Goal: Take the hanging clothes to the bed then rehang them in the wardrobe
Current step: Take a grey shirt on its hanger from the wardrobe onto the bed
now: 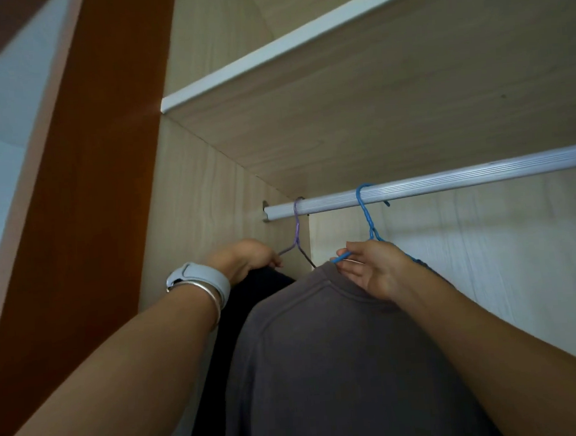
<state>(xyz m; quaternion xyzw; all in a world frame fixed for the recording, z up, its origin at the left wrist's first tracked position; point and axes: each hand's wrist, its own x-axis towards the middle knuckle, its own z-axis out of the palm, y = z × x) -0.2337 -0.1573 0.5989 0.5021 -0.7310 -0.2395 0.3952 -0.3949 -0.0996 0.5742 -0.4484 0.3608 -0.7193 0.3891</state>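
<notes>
Rail of ribbed metal bears purple wire hanger in left grip, blue hanger in right grip.

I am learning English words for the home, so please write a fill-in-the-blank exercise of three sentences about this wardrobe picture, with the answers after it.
1. The blue hanger is pinched by the ____ hand.
2. The left hand holds the purple hanger, which carries a ____ garment.
3. The white watch sits on the ____ wrist.

Missing words: right; black; left.
</notes>
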